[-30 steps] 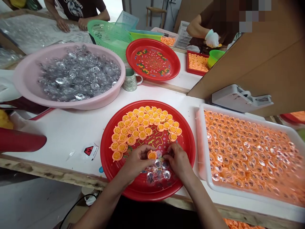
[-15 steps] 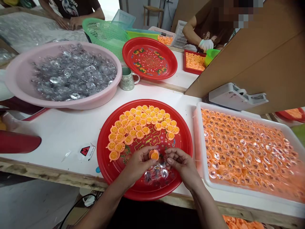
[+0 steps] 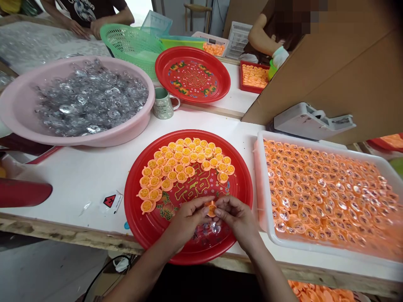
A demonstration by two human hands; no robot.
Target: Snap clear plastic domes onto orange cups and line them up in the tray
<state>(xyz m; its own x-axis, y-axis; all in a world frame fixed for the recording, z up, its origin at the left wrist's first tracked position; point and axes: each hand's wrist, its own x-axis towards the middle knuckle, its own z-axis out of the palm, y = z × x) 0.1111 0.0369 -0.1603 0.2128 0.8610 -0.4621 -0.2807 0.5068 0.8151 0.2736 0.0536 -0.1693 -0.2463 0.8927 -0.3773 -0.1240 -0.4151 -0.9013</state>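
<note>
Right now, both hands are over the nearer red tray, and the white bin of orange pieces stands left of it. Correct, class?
Wrong side: the head view shows the white bin to the right of the nearer red tray. The rest stands.

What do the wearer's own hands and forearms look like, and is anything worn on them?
The left hand and right hand are ungloved. Both forearms are bare as far as they show, with no watch or bracelet visible. Very dark clothing shows at the bottom edge.
</note>
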